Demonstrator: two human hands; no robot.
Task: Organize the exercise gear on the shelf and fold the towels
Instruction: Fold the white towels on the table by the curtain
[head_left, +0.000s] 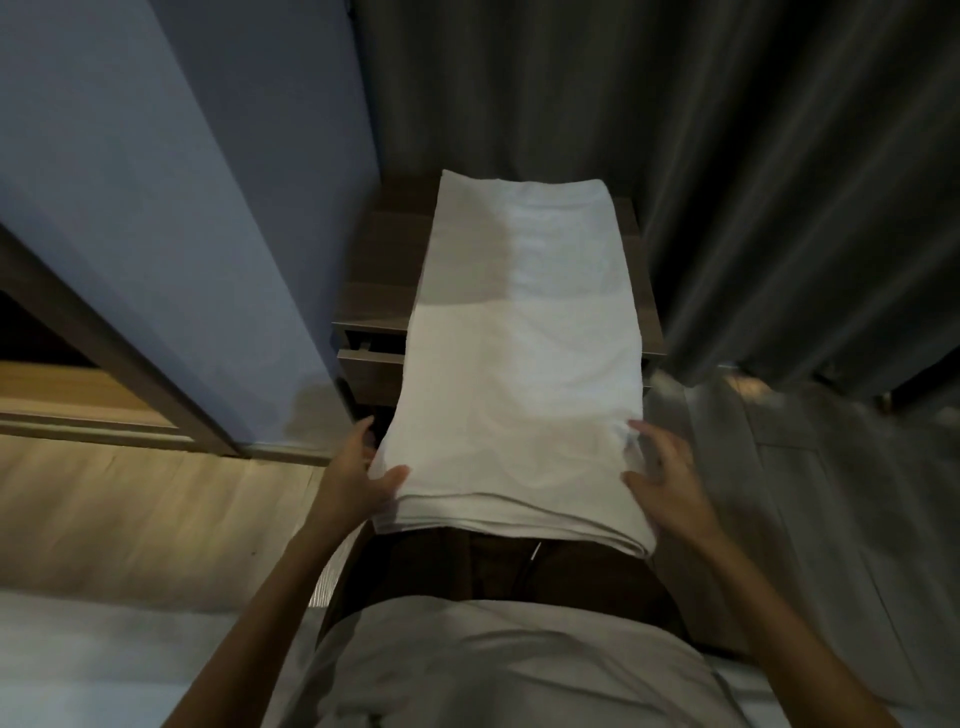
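I am watching the white towel (519, 364), folded into a long strip, lying along the small wooden bench (376, 270), its near end overhanging toward me. The left hand (358, 478) is pinching the near left corner, thumb on top. The right hand (670, 478) is resting spread against the right edge, gripping nothing. Both corners need holding evenly before folding forward.

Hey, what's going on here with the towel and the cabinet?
A person is folding a white towel laid lengthwise over a wooden bedside cabinet. The left grip pinches its near left corner, thumb on top. The right grip sits at the near right corner; blur hides whether it holds. The near end, already layered, overhangs the cabinet toward the person.
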